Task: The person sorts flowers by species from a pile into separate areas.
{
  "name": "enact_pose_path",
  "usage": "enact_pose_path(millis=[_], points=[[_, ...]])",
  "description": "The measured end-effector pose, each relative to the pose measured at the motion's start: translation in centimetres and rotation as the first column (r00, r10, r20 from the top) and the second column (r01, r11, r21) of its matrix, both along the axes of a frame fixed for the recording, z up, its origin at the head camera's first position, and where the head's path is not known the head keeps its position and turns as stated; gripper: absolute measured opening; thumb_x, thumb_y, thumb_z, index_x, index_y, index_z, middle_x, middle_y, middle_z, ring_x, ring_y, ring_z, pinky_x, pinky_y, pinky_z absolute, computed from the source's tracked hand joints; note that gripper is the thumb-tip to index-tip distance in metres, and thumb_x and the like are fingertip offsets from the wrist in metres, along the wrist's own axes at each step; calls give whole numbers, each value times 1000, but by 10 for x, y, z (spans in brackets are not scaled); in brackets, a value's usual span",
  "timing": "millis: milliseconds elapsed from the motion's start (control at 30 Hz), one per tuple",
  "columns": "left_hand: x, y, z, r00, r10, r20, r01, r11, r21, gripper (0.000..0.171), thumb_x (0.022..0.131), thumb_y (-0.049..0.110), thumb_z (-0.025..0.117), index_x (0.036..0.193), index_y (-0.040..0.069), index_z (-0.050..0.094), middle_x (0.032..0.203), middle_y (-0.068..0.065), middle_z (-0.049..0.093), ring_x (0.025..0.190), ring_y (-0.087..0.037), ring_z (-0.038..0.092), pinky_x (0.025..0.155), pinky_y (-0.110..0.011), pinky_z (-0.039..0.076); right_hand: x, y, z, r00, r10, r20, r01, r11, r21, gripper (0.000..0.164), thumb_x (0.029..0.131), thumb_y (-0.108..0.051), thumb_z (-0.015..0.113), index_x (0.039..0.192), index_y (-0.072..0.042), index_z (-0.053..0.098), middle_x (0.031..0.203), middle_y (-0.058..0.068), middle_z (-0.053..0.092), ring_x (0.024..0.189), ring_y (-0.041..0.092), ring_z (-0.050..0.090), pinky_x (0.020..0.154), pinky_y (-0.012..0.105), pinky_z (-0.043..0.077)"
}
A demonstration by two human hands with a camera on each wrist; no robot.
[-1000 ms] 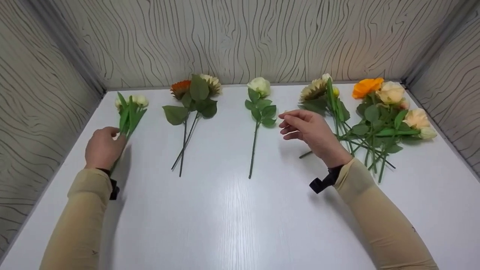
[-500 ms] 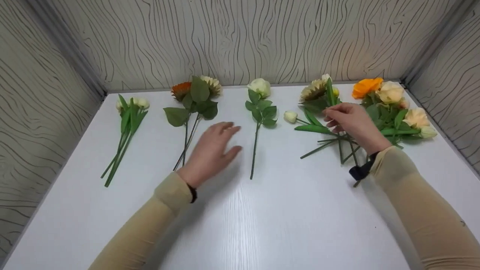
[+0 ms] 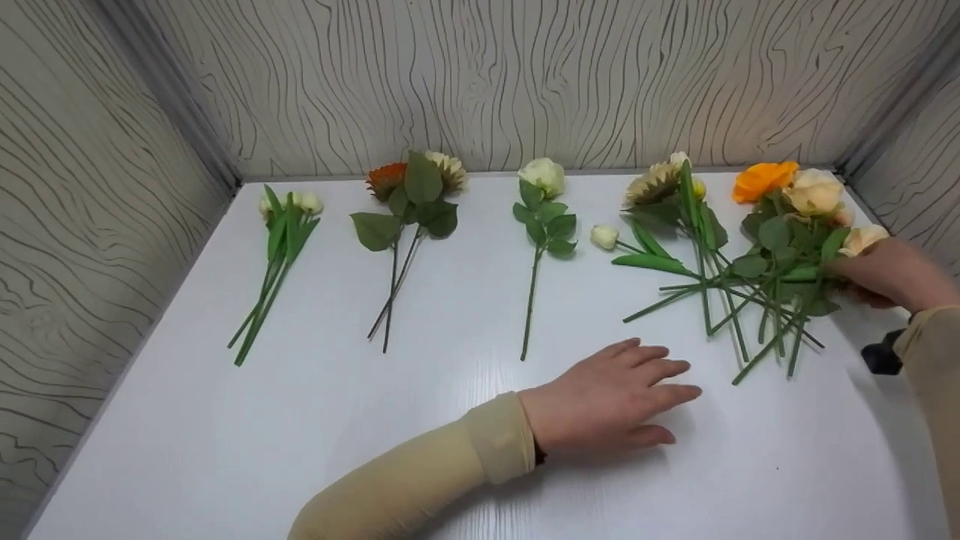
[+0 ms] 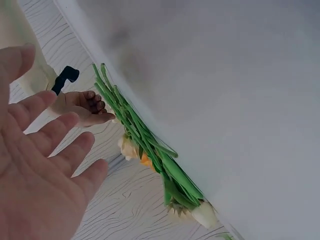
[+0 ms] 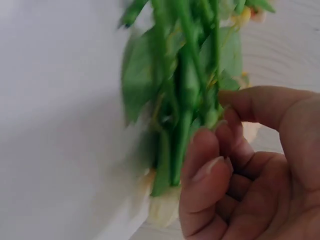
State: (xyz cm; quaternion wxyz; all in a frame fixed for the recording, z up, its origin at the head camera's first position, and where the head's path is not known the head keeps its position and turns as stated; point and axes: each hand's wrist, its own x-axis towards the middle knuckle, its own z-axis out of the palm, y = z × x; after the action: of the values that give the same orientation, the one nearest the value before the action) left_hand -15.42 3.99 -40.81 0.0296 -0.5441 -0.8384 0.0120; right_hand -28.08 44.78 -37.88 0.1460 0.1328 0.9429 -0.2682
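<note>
At the far right of the head view my right hand reaches into a pile of cut flowers, by a peach rose. Its thumb touches the green stems in the right wrist view, with a gap between thumb and loosely bent fingers. The pile also has an orange flower, a larger peach rose and a white tulip lying sideways at its left. My left hand, fingers spread and holding nothing, hovers palm down over the table, in front of the crossed stems.
White tulips lie at the far left. Beside them are a rust-orange flower and a cream flower with crossed stems, then a single white rose. A wood-grain-patterned wall closes the back.
My left hand has let go of the white tulips at the left and swept across to the right. My right hand has moved right, to the far side of the pile. The view has shifted slightly.
</note>
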Motion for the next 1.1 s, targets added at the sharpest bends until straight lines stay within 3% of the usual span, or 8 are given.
enact_pose_path(millis=[167,467,667,800,867,933,1000,1100], points=[[3,8,-2,1000,2,13,-2,1000,16,60,106,55,45,159,30,37,163,6,34,151,-17,26,124,-37,18,2,12,-9,999,-20,42,24,996,-89,47,98,-44,62,72,-6,69,64,1,62,60,17,57,56,35,53],[-1,5,4,996,7,90,-11,999,47,58,106,54,45,159,30,38,163,6,32,152,-15,23,124,-36,15,2,7,-7,990,-122,63,135,951,-278,35,102,-32,61,76,-12,72,67,-3,68,62,9,66,63,28,59],[-9,-2,10,994,23,109,-37,991,125,54,107,50,46,156,28,43,162,4,37,150,-15,28,123,-35,19,12,7,12,980,-198,-33,174,918,-358,34,104,-35,59,77,-20,71,69,-5,68,62,8,66,64,26,59],[-17,-10,14,982,65,175,-112,956,271,46,107,42,51,148,22,55,152,2,51,141,-13,43,118,-27,27,17,-19,23,972,-177,-156,104,915,-390,28,101,-43,63,87,-20,72,75,-7,69,67,9,67,65,25,59],[-21,-16,17,961,92,260,-181,922,343,40,107,37,54,142,20,61,145,3,58,135,-10,49,114,-22,32,18,-44,26,970,-139,-201,38,898,-439,30,98,-46,67,97,-16,73,81,-6,70,73,10,69,70,26,60],[-25,-23,20,920,122,373,-276,876,395,35,107,33,56,138,19,65,138,6,63,129,-6,54,109,-19,37,19,-77,27,967,-97,-233,-35,863,-503,38,96,-46,70,108,-11,72,88,-2,71,79,13,70,75,29,60],[-29,-30,23,858,135,496,-378,820,430,32,106,30,58,134,18,68,132,8,66,121,-3,59,103,-18,43,21,-112,28,968,-64,-243,-93,807,-583,46,94,-45,72,116,-5,69,95,3,72,84,16,70,80,30,60],[-38,-38,25,732,106,674,-526,717,458,31,105,31,60,130,17,71,124,11,69,107,0,63,90,-19,50,26,-162,30,965,-22,-263,-166,725,-669,47,95,-41,72,121,-2,69,105,9,70,90,19,69,84,31,59]])
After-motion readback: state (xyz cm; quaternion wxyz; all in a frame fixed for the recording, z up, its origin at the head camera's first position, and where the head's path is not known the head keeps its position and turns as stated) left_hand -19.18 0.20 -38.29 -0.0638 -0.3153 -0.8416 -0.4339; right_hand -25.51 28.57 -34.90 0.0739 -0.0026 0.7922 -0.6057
